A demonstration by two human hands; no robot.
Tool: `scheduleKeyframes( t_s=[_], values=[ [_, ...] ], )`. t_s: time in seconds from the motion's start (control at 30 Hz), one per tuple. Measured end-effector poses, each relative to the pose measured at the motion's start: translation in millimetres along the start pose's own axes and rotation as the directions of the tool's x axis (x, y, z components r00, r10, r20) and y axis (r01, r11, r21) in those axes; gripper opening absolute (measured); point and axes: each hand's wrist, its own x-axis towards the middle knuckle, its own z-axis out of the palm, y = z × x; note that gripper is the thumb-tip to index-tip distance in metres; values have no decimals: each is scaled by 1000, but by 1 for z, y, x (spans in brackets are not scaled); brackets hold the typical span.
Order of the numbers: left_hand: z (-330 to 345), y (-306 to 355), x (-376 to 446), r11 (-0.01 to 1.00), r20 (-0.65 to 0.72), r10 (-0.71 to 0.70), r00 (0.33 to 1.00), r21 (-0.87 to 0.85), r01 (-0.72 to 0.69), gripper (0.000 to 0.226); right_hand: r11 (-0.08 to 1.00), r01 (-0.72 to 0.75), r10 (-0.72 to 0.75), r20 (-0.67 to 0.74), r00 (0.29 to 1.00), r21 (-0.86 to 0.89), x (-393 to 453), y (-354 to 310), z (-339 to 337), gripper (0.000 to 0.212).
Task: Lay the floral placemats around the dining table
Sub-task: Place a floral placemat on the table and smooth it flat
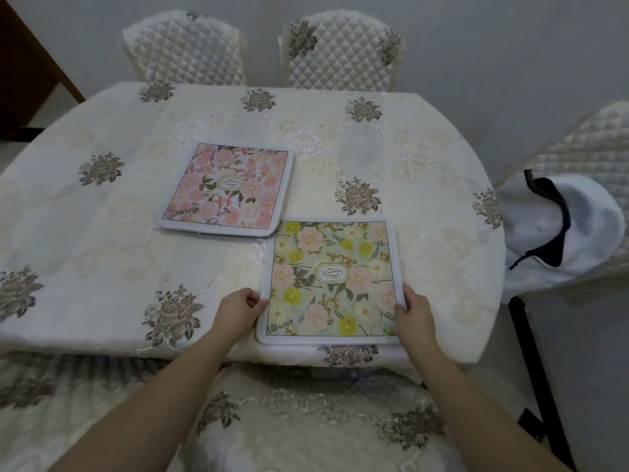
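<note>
Bare tablecloth (102, 233) left of pink placemat (226, 189)

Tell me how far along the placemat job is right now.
Done: little yet. The pink mat lies near the table's middle, skewed, not at a seat. In hand: the green mat lies at the near edge, left hand and right hand pinching its sides; a white edge under it may be another mat. Left: the two far chairs have no mats before them.
</note>
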Motion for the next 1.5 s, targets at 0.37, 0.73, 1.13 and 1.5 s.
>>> scheduleKeyframes(
  t_s=[0.37, 0.73, 1.13, 1.5],
  values=[
    [2, 4, 5, 1000, -23, 22, 999, 18, -22, 21, 998, -30, 29, -25, 999, -54, -27, -18, -9, 45],
    [-5, -2, 11, 991, 30, 52, 998, 124, -55, 21, 998, -17, 15, -54, 998, -54, -27, -26, -2, 50],
    [-7, -9, 10, 976, 29, 94, 995, 196, -98, 26, 976, 45, -55, -44, 998, -211, -32, -20, 9, 41],
    [12, 50, 43, 792, -174, 576, 799, 362, -492, 24, 863, 360, -406, -61, 912, -356, 18, -89, 34, 45]
  ],
)
